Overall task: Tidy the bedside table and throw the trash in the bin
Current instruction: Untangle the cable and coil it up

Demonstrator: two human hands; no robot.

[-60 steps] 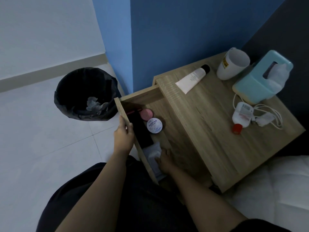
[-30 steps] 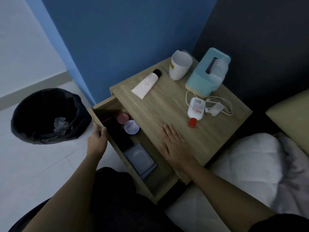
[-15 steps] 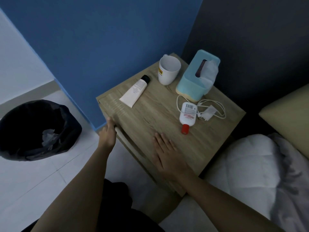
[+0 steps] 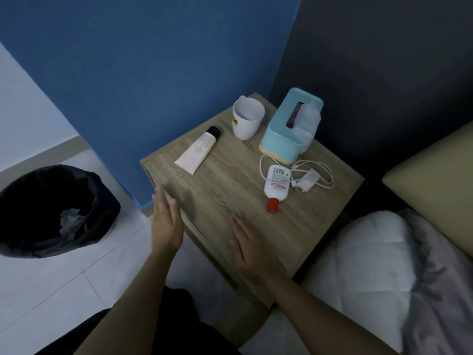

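The right hand (image 4: 249, 245) lies flat, fingers straight, on the near part of the wooden bench (image 4: 230, 180); the left hand (image 4: 166, 224), also straight-fingered, is at its left edge. Farther back lie a cream tube (image 4: 197, 151), a white mug (image 4: 247, 121), a blue tissue box (image 4: 286, 134) and a red-capped bottle (image 4: 276, 184) beside a white charger cable (image 4: 311, 178). A black-lined bin (image 4: 51, 213) stands on the floor

My arms are bare from left hand (image 4: 166, 226) and right hand (image 4: 252, 248) back as far as I see; black cloth covers my lap.

Black-bagged round bin (image 4: 51, 213) clipped by left edge. Left hand (image 4: 166, 226) blurred at fingertips (image 4: 165, 199). Print on white red-capped plastic bottle (image 4: 276, 183) unreadable.
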